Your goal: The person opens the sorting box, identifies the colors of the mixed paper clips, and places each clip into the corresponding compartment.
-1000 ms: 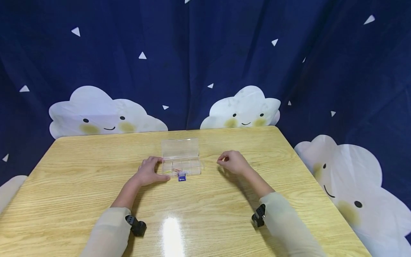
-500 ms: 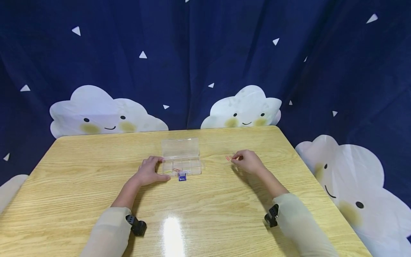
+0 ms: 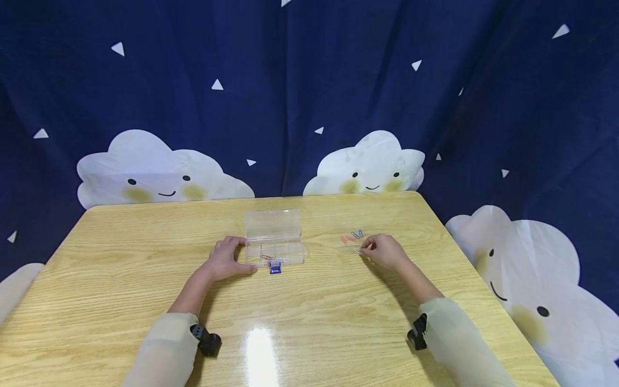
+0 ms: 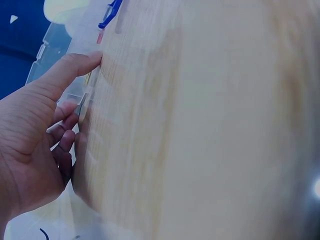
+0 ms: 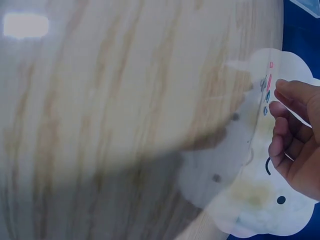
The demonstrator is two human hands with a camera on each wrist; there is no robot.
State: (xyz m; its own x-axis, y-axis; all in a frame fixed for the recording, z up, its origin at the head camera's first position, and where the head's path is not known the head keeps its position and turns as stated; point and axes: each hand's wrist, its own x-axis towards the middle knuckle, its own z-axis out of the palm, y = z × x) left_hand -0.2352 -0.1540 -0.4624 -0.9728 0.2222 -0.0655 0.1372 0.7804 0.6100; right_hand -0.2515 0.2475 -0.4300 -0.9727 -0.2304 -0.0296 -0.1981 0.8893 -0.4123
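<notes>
A clear plastic compartment box (image 3: 290,251) stands on the table with its lid (image 3: 272,224) raised at the back. A blue latch (image 3: 275,267) is at its front. My left hand (image 3: 224,259) holds the box's left end, thumb at the front edge and fingers at the back. Inside lie a yellow paper clip (image 3: 253,260) and a red paper clip (image 3: 266,257). My right hand (image 3: 385,251) is low over the table, its fingertips at a whitish paper clip (image 3: 357,251). In the right wrist view, the thumb and index finger (image 5: 273,107) stand apart.
Just beyond the right fingertips, red paper clips (image 3: 344,240) and blue paper clips (image 3: 360,233) lie in a row on the wooden table (image 3: 309,322). A dark blue curtain (image 3: 271,107) with clouds hangs behind the table.
My right hand has moved away from the box to the right, then slightly nearer me, uncovering the red and blue paper clips. The left hand has stayed at the box.
</notes>
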